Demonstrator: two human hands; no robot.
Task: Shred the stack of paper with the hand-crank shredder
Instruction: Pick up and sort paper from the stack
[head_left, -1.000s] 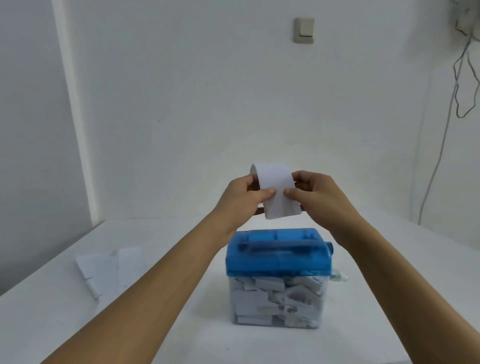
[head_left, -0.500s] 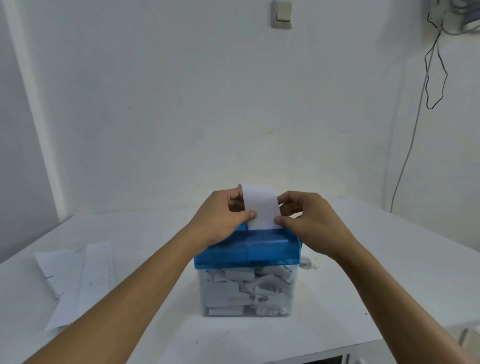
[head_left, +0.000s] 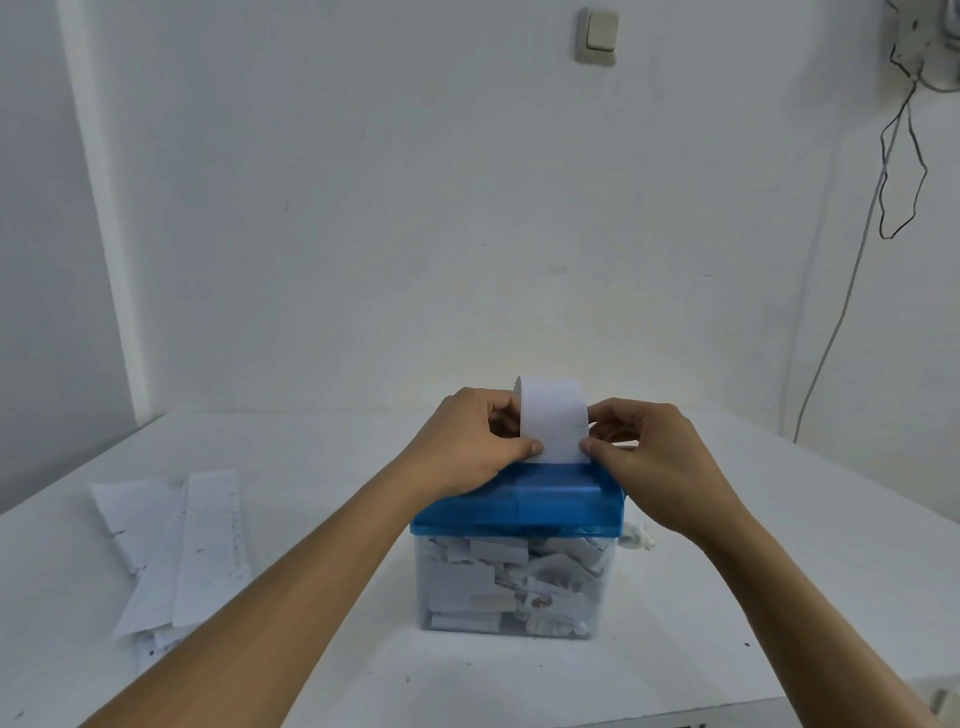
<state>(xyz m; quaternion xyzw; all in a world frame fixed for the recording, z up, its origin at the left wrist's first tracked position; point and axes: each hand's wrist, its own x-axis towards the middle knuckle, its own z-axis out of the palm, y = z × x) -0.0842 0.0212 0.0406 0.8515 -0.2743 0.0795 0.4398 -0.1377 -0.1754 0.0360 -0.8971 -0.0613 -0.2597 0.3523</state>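
Left hand (head_left: 467, 447): lower centre of the frame; thumb and fingers pinch the left edge of the paper strip (head_left: 553, 421).
Right hand (head_left: 660, 462): just right of centre; thumb and fingers pinch the strip's right edge, so both hands grasp the same strip.
Paper strip: white, upright between the two hands, its top curled over toward the back. Its lower edge meets the top of the blue lid (head_left: 519, 504); whether it has entered the slot cannot be told.
Hand-crank shredder (head_left: 514, 551): lower centre, standing on the counter (head_left: 322, 467) under the hands. The translucent blue lid sits on a clear bin (head_left: 423, 582).
Bin contents: white paper pieces (head_left: 498, 577), jumbled and overlapping, fill the bin almost up to the lid.
White lump (head_left: 639, 538): pokes out at the right side of the shredder, just under the lid; too blurred to name.
Stack of paper (head_left: 176, 540): lower left of the frame, flat on the counter, well apart from the shredder. Its long white sheets are fanned unevenly.
Wall: a light switch (head_left: 597, 36) at top centre; dark cables (head_left: 904, 156) hang at upper right.
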